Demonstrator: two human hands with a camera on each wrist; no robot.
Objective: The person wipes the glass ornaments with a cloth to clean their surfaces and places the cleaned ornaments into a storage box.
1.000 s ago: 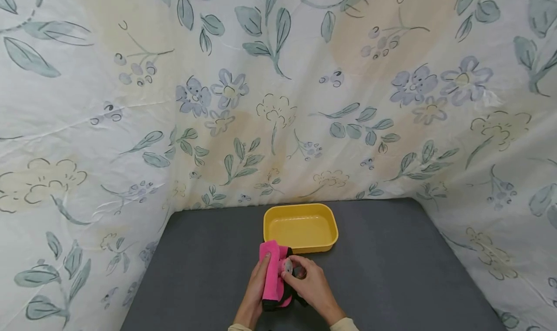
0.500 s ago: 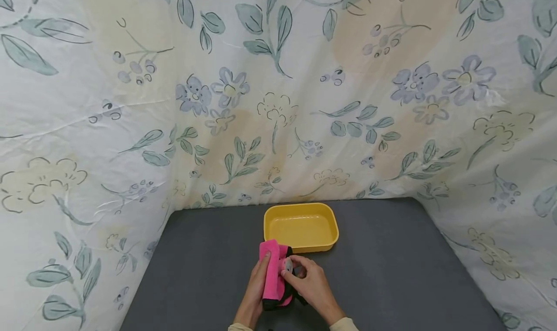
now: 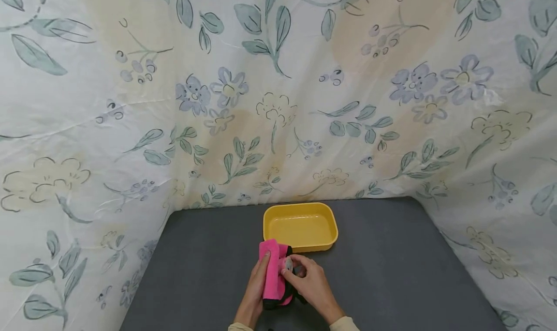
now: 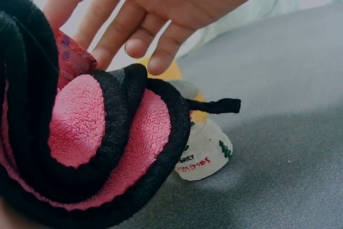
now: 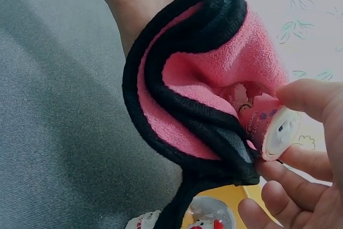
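Note:
A folded pink towel-like cloth (image 3: 271, 282) with black edging is held up by my left hand (image 3: 256, 278), its thumb lying along the left side. My right hand (image 3: 316, 286) pinches a small pink printed object (image 5: 281, 134) with a round whitish end. This object sits partly inside the cloth's fold, so its inner part is hidden. In the right wrist view, the thumb and a finger hold its rim, while other fingers curl below. A black strap (image 4: 222, 105) hangs from the cloth's edge.
Just beyond the hands stands a yellow tray (image 3: 313, 248) on the grey table (image 3: 204, 268). A white piece with Christmas lettering and a green tree (image 4: 206, 159) lies near the cloth, beside a clear round item (image 5: 214, 213). Floral fabric (image 3: 278, 98) encloses the table.

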